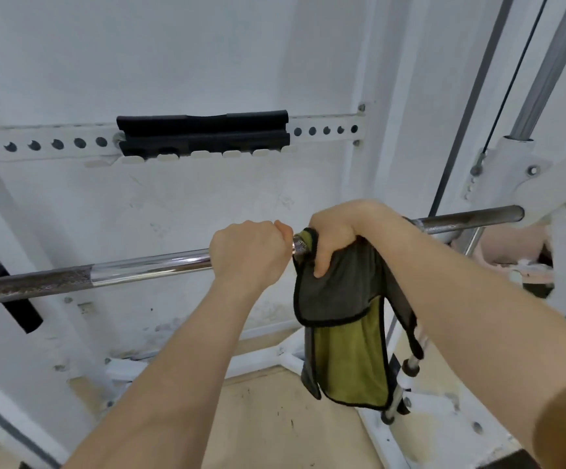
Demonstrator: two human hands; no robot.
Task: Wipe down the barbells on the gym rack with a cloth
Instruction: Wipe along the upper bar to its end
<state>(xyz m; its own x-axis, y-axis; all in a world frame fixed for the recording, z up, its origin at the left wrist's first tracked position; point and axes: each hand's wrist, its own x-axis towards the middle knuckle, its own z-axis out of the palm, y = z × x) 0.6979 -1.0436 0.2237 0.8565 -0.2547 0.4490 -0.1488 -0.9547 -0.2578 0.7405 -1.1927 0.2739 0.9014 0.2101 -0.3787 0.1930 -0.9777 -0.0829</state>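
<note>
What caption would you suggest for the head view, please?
Left hand grips the barbell while right hand holds a grey-green cloth wrapped around it.

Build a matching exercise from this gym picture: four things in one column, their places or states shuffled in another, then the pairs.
1 left hand
2 right hand
3 cloth
4 black pad

A sits on the white holed rail
B grips the bare barbell
C hangs below the barbell, grey and green
D holds the cloth round the barbell

Pairs: 1-B, 2-D, 3-C, 4-A
</note>
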